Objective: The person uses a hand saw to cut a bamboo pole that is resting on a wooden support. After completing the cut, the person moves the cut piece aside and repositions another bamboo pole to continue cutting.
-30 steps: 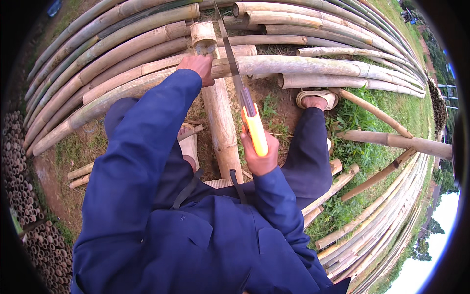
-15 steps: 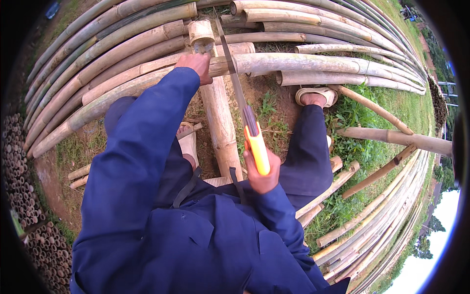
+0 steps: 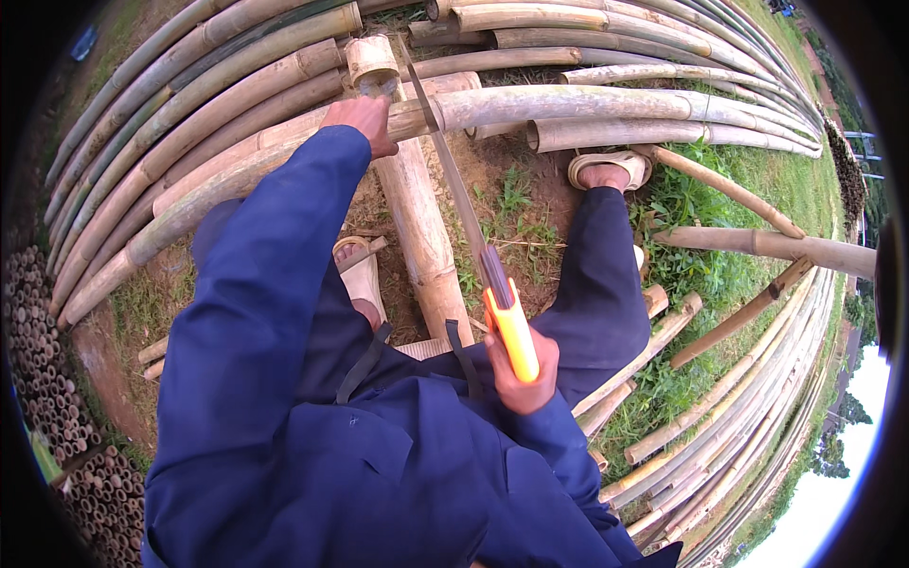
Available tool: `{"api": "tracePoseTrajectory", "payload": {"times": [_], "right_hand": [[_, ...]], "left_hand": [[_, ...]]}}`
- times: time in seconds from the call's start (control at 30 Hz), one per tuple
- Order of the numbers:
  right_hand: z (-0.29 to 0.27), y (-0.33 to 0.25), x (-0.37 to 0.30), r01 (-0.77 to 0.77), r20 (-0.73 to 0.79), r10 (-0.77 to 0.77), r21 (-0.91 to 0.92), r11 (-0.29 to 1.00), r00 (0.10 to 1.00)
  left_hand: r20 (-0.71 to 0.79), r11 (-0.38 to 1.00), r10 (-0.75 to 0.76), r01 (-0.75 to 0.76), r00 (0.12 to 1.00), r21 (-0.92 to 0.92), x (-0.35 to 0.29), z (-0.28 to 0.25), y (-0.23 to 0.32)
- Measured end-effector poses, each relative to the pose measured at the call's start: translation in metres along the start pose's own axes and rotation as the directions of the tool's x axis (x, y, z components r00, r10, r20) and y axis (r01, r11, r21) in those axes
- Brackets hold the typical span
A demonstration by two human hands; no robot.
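A long bamboo pole point(image 3: 530, 106) lies crosswise in front of me, resting over a thicker upright-lying bamboo post point(image 3: 421, 227) with a cut-out near its far end. My left hand point(image 3: 363, 125) is closed over the pole beside that post, its fingers partly hidden. In my right hand point(image 3: 526, 374) is the orange-yellow handle of a handsaw point(image 3: 456, 194), held near my right thigh. The long, narrow blade slants away to the far left and crosses the pole just right of my left hand. Whether a cut has opened under the blade is too small to tell.
Several bamboo poles point(image 3: 218, 104) lie side by side at the far left, with more point(image 3: 587, 38) at the far right. Crossed bamboo supports point(image 3: 757, 241) stand on the right above stacked poles point(image 3: 748, 407). Cut bamboo ends point(image 3: 47, 331) are piled at the left. My sandalled feet flank the post.
My right hand has drawn the saw back toward my body and slightly right, the blade sliding across the pole. My left hand keeps its hold on the pole. The view has shifted slightly.
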State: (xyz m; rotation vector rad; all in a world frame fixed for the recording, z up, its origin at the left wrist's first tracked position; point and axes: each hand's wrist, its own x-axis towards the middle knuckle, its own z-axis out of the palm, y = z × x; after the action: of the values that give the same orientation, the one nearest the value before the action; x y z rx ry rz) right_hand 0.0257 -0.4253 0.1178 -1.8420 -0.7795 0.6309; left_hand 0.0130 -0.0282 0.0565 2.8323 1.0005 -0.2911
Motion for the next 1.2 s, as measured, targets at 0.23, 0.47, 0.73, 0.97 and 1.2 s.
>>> {"api": "tracePoseTrajectory", "payload": {"times": [0.23,0.47,0.73,0.97,1.2], "right_hand": [[0.042,0.003,0.075,0.058,-0.014,-0.057,0.085,0.995,0.998],[-0.013,-0.005,-0.042,0.054,0.025,-0.052,-0.067,0.996,0.998],[0.055,0.015,0.113,0.157,-0.044,-0.152,0.127,0.98,0.987],[-0.023,-0.009,-0.057,-0.014,0.044,0.02,-0.129,0.992,0.999],[0.06,0.016,0.132,0.217,-0.074,-0.211,0.088,0.972,0.975]], "left_hand": [[0.058,0.999,0.035,-0.035,0.998,-0.009,0.002,0.0,-0.006],[0.047,1.0,-0.02,0.021,0.999,-0.019,0.003,0.007,-0.002],[0.075,0.998,0.06,-0.058,0.995,-0.035,-0.007,0.002,0.006],[0.031,0.999,0.025,-0.024,0.999,-0.041,-0.007,0.012,-0.001],[0.016,0.997,0.033,-0.031,0.999,-0.069,0.004,0.002,0.002]]}}
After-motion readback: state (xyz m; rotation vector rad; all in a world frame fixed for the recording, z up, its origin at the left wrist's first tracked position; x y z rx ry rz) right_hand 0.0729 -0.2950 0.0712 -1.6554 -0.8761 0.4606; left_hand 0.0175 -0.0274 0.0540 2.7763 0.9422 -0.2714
